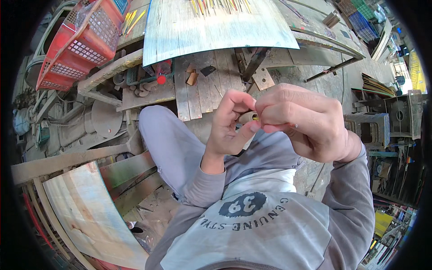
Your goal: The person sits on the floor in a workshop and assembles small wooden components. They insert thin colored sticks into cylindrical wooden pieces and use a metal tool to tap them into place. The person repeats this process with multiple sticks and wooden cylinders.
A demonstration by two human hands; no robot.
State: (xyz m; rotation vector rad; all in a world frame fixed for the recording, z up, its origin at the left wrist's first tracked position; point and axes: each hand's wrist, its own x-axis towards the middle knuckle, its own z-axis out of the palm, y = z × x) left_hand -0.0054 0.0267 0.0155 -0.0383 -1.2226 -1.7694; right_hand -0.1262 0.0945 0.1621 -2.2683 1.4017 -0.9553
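Note:
My left hand (228, 125) and my right hand (308, 119) meet in front of my lap, their fingertips touching. Both are closed in a pinch, thumbs against fingers. A tiny yellow bit (255, 118) shows between the fingertips; the rest of it is hidden, so I cannot tell its kind or which hand bears it. Beyond the hands stands a pale wooden board (216, 33) on a frame. Thin yellow, red and dark sticks (220, 5) lie along the board's far part.
A red plastic crate (74, 54) stands at the far left, beside more yellow sticks (132, 21). Under the board are a red-capped clear bottle (163, 72) and wood scraps (192, 78). A stained panel (92, 216) leans at lower left; shelving (398, 117) stands at right.

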